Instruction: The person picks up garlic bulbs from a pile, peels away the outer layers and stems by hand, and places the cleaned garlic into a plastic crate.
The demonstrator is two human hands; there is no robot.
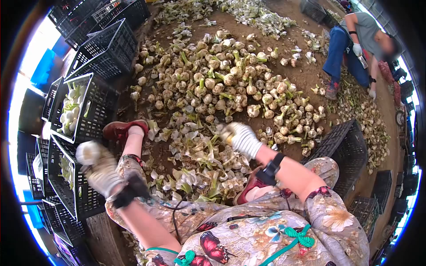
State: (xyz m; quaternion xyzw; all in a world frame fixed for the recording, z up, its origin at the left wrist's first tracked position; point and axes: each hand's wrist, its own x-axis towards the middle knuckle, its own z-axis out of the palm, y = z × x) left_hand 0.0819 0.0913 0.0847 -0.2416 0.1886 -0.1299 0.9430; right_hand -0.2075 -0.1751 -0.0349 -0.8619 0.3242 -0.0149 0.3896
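Observation:
My left hand, in a whitish work glove, is closed around a pale garlic bulb. It is blurred and held beside the black crate on my left. My right hand, gloved in white with stripes, hovers over garlic peelings between my feet. Its fingers are curled in and smeared; what they hold, if anything, is hidden. Just beyond that hand spreads a heap of unpeeled garlic bulbs with short green stems.
Another black crate on the left contains cleaned garlic bulbs. A tilted black crate stands by my right knee. At the upper right, a co-worker with gloved hands bends over more garlic. My red shoe borders the heap.

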